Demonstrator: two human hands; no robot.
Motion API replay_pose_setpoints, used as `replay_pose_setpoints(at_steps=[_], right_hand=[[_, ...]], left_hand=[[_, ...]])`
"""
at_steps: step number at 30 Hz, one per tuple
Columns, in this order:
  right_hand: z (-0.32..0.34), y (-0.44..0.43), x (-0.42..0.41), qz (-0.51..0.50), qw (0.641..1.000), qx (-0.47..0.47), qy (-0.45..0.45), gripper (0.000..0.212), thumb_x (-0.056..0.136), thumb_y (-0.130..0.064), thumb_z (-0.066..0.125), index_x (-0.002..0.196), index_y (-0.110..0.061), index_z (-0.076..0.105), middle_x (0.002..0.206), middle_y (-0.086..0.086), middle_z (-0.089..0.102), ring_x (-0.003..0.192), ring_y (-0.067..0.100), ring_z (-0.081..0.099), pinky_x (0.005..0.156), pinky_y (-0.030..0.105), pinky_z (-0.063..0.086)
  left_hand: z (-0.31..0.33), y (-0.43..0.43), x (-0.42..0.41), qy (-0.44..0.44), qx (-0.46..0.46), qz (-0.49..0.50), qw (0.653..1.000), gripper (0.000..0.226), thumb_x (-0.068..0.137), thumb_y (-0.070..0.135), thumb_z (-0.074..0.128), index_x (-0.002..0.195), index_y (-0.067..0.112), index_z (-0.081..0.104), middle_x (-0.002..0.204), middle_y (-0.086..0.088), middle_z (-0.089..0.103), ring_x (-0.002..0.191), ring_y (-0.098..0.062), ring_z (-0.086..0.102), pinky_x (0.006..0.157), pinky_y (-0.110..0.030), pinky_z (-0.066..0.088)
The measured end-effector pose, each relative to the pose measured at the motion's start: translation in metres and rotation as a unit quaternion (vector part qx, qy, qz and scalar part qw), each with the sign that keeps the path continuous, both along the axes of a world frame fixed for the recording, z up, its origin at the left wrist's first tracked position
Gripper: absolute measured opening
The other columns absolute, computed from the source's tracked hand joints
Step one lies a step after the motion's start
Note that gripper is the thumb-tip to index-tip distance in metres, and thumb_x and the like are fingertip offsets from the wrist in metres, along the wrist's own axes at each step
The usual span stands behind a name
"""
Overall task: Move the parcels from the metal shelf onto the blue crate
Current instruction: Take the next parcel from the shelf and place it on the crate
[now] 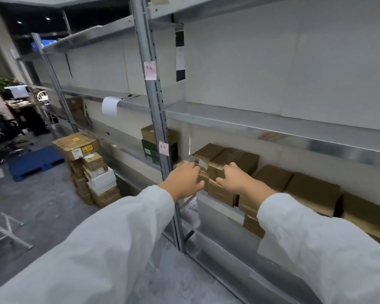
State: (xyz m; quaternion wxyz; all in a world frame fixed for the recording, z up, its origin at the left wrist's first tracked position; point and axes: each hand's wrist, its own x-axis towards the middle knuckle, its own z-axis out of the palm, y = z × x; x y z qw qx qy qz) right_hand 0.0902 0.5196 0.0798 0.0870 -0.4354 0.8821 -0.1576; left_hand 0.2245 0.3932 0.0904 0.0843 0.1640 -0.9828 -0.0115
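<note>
Floor on your left holds the blue crate [34, 160] with no parcel on it, while the parcels [272, 178] sit on the metal shelf [272, 126], your left grip [184, 177] and right grip [237, 178] curled onto the front parcels [215, 171], not yet lifted.

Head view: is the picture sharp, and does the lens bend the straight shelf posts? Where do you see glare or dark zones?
In the head view the wide lens bends the shelf post; in the head view the left hand, right hand and parcels look softly blurred; in the head view light glares on the shelf edge, and the far room at left is dim.
</note>
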Motion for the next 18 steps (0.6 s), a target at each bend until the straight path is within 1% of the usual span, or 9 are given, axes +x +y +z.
replay_pose_setpoints(at_steps=[3,7,9,12,14,16,18], right_hand=[[0.000,-0.026,-0.014,-0.003,1.000,-0.003,-0.005,0.043,0.098,-0.033,0.049,0.131,-0.006,0.047,0.135,0.011,0.041,0.090,0.022,0.057,0.087,0.036,0.049],[0.001,-0.060,-0.031,-0.005,1.000,-0.001,0.001,0.044,0.098,-0.033,0.047,0.133,-0.006,0.046,0.134,0.012,0.042,0.096,0.024,0.056,0.089,0.037,0.048],[-0.003,-0.076,-0.040,-0.017,1.000,-0.001,-0.010,0.045,0.099,-0.033,0.046,0.134,-0.006,0.045,0.134,0.011,0.042,0.098,0.025,0.056,0.090,0.037,0.048],[-0.016,-0.096,-0.055,-0.041,0.999,0.010,-0.030,0.046,0.099,-0.033,0.046,0.135,-0.005,0.045,0.136,0.011,0.040,0.108,0.029,0.056,0.098,0.043,0.046],[-0.026,-0.111,-0.071,-0.063,0.997,0.022,-0.035,0.048,0.099,-0.033,0.047,0.136,-0.004,0.044,0.138,0.012,0.039,0.112,0.031,0.055,0.100,0.043,0.045],[-0.031,-0.127,-0.089,-0.089,0.995,0.035,-0.035,0.049,0.099,-0.033,0.048,0.138,-0.003,0.043,0.141,0.013,0.038,0.113,0.030,0.055,0.099,0.041,0.045],[-0.032,-0.143,-0.107,-0.116,0.992,0.033,-0.038,0.046,0.099,-0.032,0.048,0.135,-0.004,0.046,0.142,0.015,0.040,0.110,0.029,0.056,0.094,0.037,0.044]], left_hand=[[-0.009,-0.029,-0.019,0.007,0.002,-0.002,1.000,0.033,0.094,0.040,0.049,0.113,0.016,0.058,0.108,-0.003,0.057,0.092,-0.017,0.049,0.087,-0.034,0.048],[-0.016,-0.066,-0.044,0.026,0.000,-0.002,1.000,0.030,0.093,0.039,0.047,0.108,0.016,0.058,0.105,-0.004,0.055,0.089,-0.018,0.046,0.083,-0.033,0.046],[-0.023,-0.085,-0.057,0.023,0.000,-0.016,1.000,0.029,0.094,0.037,0.046,0.109,0.016,0.058,0.105,-0.004,0.055,0.091,-0.018,0.048,0.082,-0.033,0.046],[-0.036,-0.116,-0.080,0.008,-0.017,-0.040,0.999,0.030,0.095,0.035,0.045,0.111,0.014,0.058,0.107,-0.005,0.056,0.094,-0.020,0.050,0.083,-0.032,0.046],[-0.040,-0.142,-0.101,0.013,-0.022,-0.057,0.998,0.029,0.095,0.035,0.045,0.110,0.013,0.057,0.108,-0.006,0.056,0.095,-0.021,0.051,0.081,-0.031,0.043],[-0.044,-0.167,-0.122,0.013,-0.022,-0.075,0.997,0.029,0.096,0.033,0.044,0.111,0.011,0.056,0.110,-0.008,0.056,0.098,-0.023,0.050,0.081,-0.031,0.040],[-0.047,-0.188,-0.142,-0.001,-0.041,-0.103,0.994,0.031,0.096,0.032,0.044,0.115,0.010,0.055,0.114,-0.009,0.056,0.104,-0.025,0.051,0.086,-0.034,0.042]])
